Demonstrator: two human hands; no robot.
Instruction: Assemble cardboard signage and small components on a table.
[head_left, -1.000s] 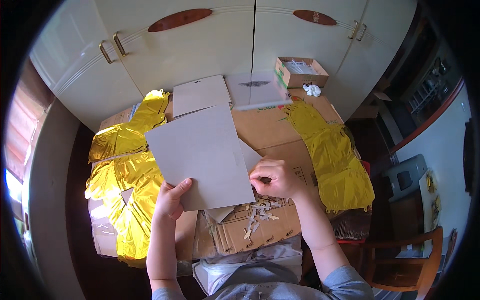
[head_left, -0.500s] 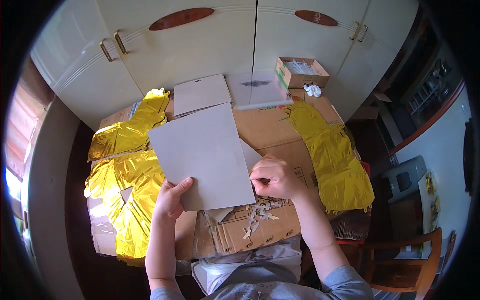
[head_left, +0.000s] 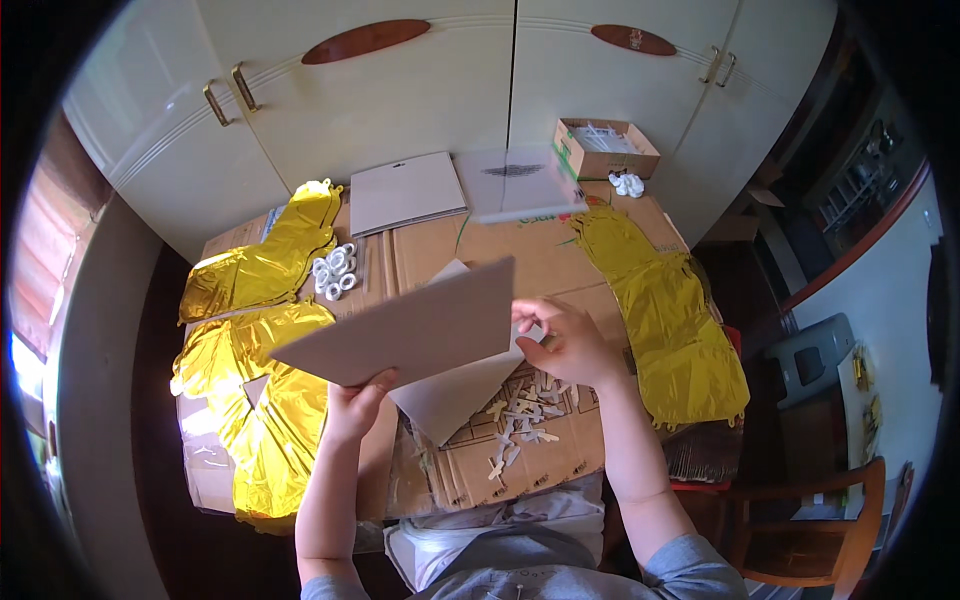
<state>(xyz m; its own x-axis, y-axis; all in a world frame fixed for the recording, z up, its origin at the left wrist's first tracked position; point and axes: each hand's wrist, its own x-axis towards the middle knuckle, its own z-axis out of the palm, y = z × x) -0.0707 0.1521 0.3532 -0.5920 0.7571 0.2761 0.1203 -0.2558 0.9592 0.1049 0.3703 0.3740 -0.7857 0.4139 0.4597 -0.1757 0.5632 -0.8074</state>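
Note:
My left hand [head_left: 358, 405] grips a grey cardboard sheet [head_left: 410, 325] by its near edge, thumb on top, and the sheet is tilted above the table. My right hand [head_left: 565, 342] is beside the sheet's right edge, its thumb and fingers apart and nothing plainly in them. Under the held sheet lies another pale sheet [head_left: 455, 395], partly covered by it. Small cream and white scraps [head_left: 530, 410] are scattered close to my right forearm. White tape-like rings [head_left: 335, 270] are piled beyond the held sheet's left side.
Gold foil pieces lie at the left [head_left: 255, 370] and right [head_left: 670, 320] of the cardboard-covered table [head_left: 540, 475]. Toward the back are stacked grey sheets [head_left: 408, 192], a translucent sheet [head_left: 520, 185], a small cardboard box [head_left: 605, 150] and a crumpled white wad [head_left: 627, 185]. White cabinets [head_left: 420, 100] stand behind.
The held sheet has tipped from facing me to a flatter slant, uncovering the white rings and the sheet beneath. My right hand's fingers have loosened from a pinch near its edge.

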